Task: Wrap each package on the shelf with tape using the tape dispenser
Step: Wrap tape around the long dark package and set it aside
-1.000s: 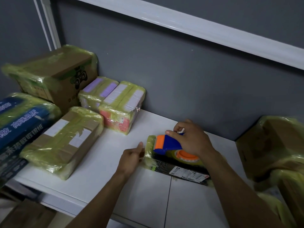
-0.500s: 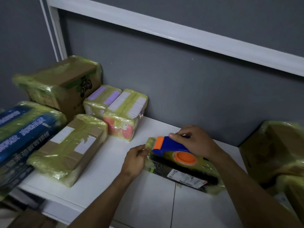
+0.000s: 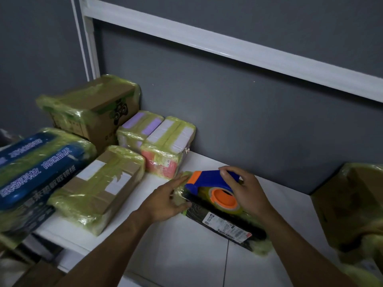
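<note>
Flat black package (image 3: 196,210) lies on the white shelf (image 3: 165,255), long axis running far-left to near-right, shipping label (image 3: 227,225) face up. R hand (image 3: 246,189) is curled around the blue+orange plastic tape dispenser (image 3: 209,181) sitting on the pkg's left end, orange nose pointing left. L hand (image 3: 165,197) has fingers straight, pressing flat on that end, which is covered w/ crinkly yellow-green tape. Taped cardboard boxes (image 3: 99,189) sit further left.

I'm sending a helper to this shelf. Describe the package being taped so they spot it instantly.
On the white shelf against the grey wall, look just right of the pink-fronted bundle. The package lies flat there: black, with a white label, and the only one under the blue-and-orange tape dispenser.
</note>
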{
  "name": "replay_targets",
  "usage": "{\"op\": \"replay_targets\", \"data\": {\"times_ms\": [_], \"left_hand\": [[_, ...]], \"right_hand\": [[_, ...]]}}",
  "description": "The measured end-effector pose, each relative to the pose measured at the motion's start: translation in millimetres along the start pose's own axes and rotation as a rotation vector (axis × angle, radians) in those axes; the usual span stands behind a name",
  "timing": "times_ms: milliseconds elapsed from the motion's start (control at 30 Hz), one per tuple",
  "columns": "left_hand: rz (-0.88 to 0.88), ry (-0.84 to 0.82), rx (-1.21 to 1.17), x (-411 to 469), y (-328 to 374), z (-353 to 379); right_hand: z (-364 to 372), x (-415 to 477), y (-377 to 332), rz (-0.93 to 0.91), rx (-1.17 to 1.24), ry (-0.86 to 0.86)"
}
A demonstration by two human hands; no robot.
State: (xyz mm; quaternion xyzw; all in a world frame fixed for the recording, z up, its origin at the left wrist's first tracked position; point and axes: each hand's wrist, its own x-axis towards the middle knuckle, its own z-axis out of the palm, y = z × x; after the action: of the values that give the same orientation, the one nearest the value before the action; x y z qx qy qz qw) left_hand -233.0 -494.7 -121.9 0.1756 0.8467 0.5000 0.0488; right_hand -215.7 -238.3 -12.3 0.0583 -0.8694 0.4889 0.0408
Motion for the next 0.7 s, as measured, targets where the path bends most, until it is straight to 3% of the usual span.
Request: {"op": "replay_targets", "data": {"times_ms": [200, 700], "left_hand": [[-0.011, 0.148, 0.211, 3, 6, 6], [0.056, 0.237, 0.16, 3, 1, 9]], "right_hand": [[-10, -6, -6, 0.029, -0.039, -0.159], [-53, -5, -13, 0.032, -0.108, -0.167]]}}
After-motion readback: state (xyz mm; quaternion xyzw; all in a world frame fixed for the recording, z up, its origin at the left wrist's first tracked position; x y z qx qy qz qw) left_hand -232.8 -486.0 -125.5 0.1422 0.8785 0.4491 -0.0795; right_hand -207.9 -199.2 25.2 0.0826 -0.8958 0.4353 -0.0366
